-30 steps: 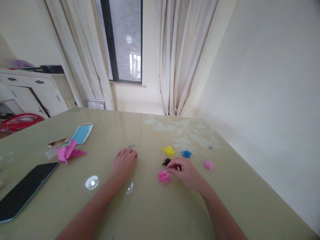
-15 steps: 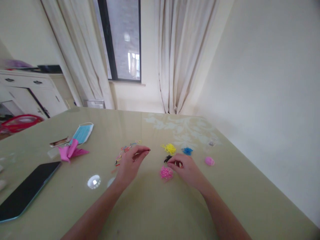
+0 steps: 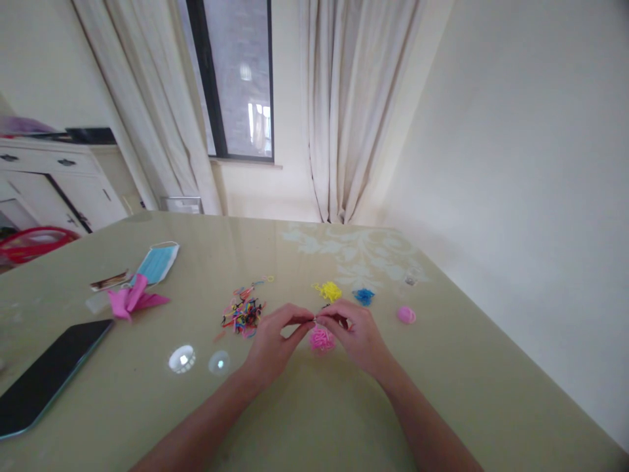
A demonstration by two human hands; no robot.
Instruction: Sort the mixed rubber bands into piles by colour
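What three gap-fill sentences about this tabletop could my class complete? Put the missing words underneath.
1. The multicoloured pile lies nearest the person's ____ hand.
2. Just below the fingertips of the right hand shows a ____ pile.
3. In the picture, directly left of the blue pile lies a ____ pile.
Missing words: left; pink; yellow.

Head-worn view looks forward and down across the table

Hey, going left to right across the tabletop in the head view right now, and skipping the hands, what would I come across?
Dark phone, blue face mask, mixed-colour pile, yellow pile, blue pile, pink lump.
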